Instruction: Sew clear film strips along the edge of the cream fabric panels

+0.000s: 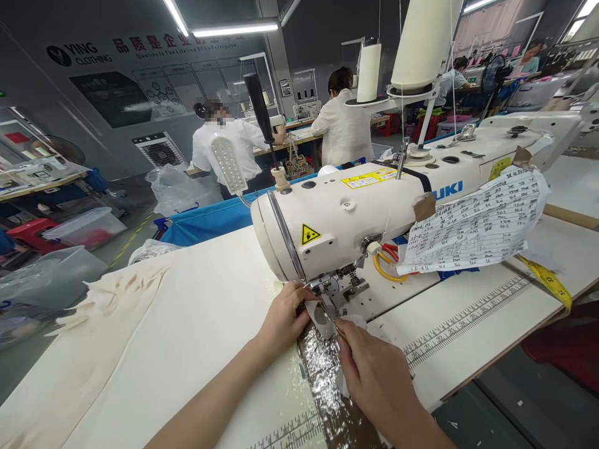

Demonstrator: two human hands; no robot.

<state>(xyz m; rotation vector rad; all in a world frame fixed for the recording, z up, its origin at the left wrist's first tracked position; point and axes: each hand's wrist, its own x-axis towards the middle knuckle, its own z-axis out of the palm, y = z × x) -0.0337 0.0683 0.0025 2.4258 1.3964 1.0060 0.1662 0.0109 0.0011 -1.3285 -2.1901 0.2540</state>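
My left hand [284, 317] is just left of the needle area of a white sewing machine [327, 218], its thumb and fingers pinched at the edge of a small white piece [314, 312] with a dark rounded patch. From the right, my right hand [374, 358] grips a thin metal tool [329, 313], apparently tweezers, whose tip points at that piece under the machine head. Below both hands a shiny, crinkled silver strip [322, 368] runs toward me over the table. The tips of my left fingers are partly hidden by the machine's foot parts.
Handwritten paper sheets [477, 218] are taped to the machine's front. A yellow tape measure [547, 284] hangs at the right, and printed rulers [468, 321] mark the table. Cream fabric [107, 324] lies at left. Blue cloth [210, 218] hangs behind; people [344, 125] sit at other machines.
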